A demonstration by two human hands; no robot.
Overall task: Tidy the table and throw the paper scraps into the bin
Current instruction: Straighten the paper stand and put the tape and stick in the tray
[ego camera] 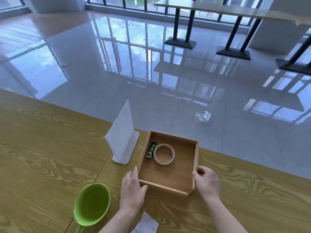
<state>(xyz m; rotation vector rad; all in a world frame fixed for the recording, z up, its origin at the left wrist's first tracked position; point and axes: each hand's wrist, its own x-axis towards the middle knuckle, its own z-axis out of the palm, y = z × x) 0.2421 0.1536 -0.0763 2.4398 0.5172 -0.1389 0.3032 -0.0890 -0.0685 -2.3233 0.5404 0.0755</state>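
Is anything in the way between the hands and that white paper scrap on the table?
Nothing visible blocks it. The paper scrap lies bare between the forearms, but both hands, left and right, grip the wooden tray.

On the bench point(42, 148): one wooden tray point(196, 158), one tape roll point(164, 154), one lighter point(151, 150), one green cup point(91, 205), one white sign stand point(122, 133), one paper scrap point(146, 223). Two hands: left hand point(133, 190), right hand point(207, 183).

Green-and-black lighter point(151, 150) bears white print, too small to read; no other text
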